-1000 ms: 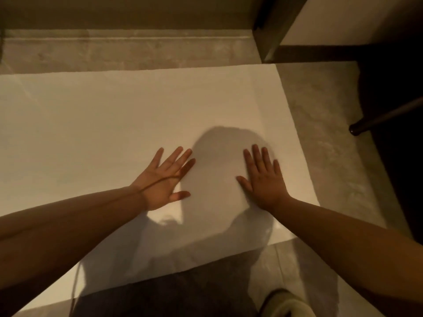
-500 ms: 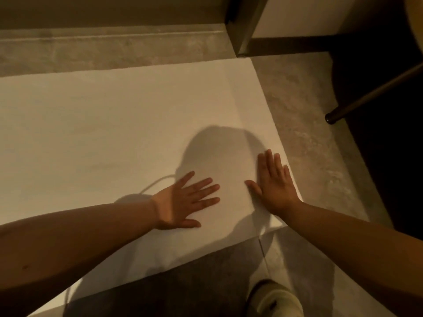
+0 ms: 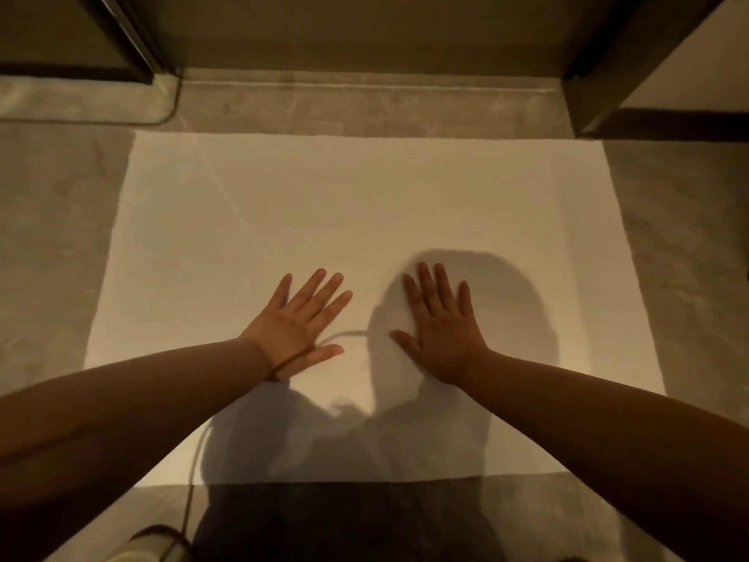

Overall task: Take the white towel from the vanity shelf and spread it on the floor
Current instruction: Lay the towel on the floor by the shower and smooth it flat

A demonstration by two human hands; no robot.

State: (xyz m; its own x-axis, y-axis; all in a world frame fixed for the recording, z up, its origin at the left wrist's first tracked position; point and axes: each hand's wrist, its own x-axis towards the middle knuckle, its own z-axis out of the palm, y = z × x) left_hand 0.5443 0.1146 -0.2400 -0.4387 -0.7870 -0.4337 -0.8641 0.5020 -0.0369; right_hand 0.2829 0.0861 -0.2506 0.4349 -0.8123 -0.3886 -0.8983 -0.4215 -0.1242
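You're in dim, warm yellow light coming from behind you & above: your head and shoulders throw a big soft shadow on the white towel (image 3: 364,221), mostly its near half. No glare. Towel's far edge bows, wide-angle distortion. Corners beyond the towel go near black. Focus soft overall, slight grain.

The towel (image 3: 364,204) is plain white, unpatterned, tinted warm cream by the light, with a grey shadow across its 6 o'clock part. The floor (image 3: 52,245) around it is mottled grey-beige. Dark brown frames (image 3: 608,62) stand at 1 and 11 o'clock.
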